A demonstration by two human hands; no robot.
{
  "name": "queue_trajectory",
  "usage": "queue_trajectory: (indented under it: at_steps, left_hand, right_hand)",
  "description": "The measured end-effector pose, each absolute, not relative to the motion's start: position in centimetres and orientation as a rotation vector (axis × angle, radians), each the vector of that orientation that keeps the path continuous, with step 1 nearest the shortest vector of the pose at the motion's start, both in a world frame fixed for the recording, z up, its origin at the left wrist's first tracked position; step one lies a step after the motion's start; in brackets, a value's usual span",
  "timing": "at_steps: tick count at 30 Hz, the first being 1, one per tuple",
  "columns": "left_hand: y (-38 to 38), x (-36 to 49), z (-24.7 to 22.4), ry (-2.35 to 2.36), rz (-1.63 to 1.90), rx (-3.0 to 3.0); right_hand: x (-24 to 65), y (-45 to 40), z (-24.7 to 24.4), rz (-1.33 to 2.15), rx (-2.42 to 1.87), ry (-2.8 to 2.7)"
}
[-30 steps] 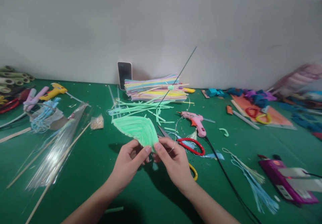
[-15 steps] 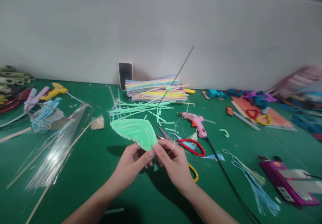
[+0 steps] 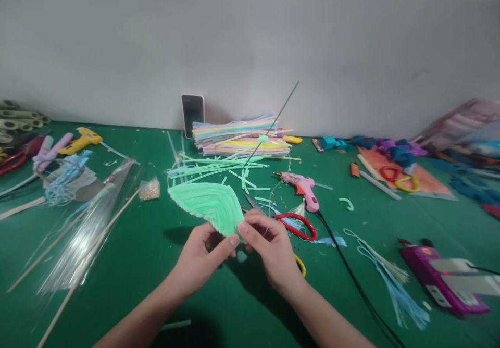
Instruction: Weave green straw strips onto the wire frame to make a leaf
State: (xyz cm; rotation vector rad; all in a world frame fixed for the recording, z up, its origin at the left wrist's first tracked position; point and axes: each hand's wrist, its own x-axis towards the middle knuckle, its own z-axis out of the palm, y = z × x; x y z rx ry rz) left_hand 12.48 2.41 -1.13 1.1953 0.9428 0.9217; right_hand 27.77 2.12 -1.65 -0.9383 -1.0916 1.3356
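Note:
A light green fan-shaped piece made of fuzzy pipe-cleaner strips [image 3: 211, 207] is held up above the table, its wide end pointing left. My left hand [image 3: 209, 251] pinches its lower edge between thumb and fingers. Close beside it, my right hand [image 3: 269, 246] grips the narrow right corner, thumb on top. A thin pale string passes near the right fingers. Just beyond the hands lie scissors with red handles [image 3: 299, 226], partly hidden by the right hand. A dark thin rod with a green tuft [image 3: 263, 139] slants upward behind the piece.
Loose green strips [image 3: 226, 166] lie before a bundle of multicoloured pipe cleaners [image 3: 238, 134] and a phone [image 3: 193, 114]. To the right are a pink glue gun [image 3: 307, 189], tassels [image 3: 394, 280] and a purple power strip [image 3: 441, 280]. Clear plastic sleeves [image 3: 89, 238] lie left.
The view has shifted slightly, so most things appear a little further left. Both hands keep their hold on the green piece, with hardly any movement of the fingers.

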Motion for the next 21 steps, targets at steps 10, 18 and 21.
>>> queue_trajectory:
  at_steps: [10, 18, 21]
  left_hand:
    - [2.13, 12.63, -1.23, 1.006, 0.772, 1.301]
    - [2.33, 12.61, -1.44, 0.974, 0.793, 1.36]
    - [2.33, 12.55, -1.61, 0.951, 0.798, 1.346]
  right_hand:
    - [27.46, 2.02, -1.02, 1.381, -0.927, -1.028]
    - [27.37, 2.02, -0.71, 1.422, -0.886, -1.028]
    - [27.26, 2.02, -0.7, 1.448, -0.84, -1.012]
